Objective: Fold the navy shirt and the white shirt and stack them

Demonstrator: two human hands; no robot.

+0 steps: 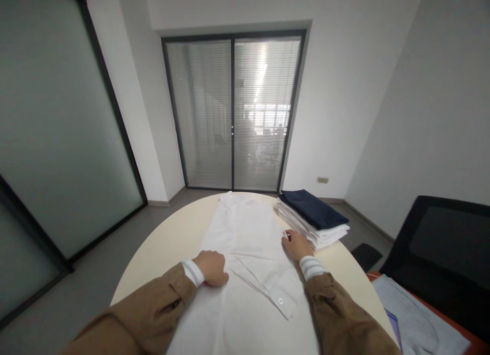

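A white shirt (pixel 250 232) lies lengthwise over the round table, its collar end at the far edge. One sleeve is folded across the body, and its cuff (pixel 281 296) with a button points toward me at the lower right. My left hand (pixel 212 268) is closed on the shirt's left side, beside the folded sleeve; its fingertips are hidden underneath. At the shirt's right edge, my right hand (pixel 297 246) pinches the white fabric between thumb and fingers.
Close beyond my right hand stands a stack of folded white clothes (pixel 302 225) with a navy folded garment (pixel 316 208) on top. The round table (pixel 153 248) has a curved edge. A black chair (pixel 444 248) at right bears a light grey cloth (pixel 413 314).
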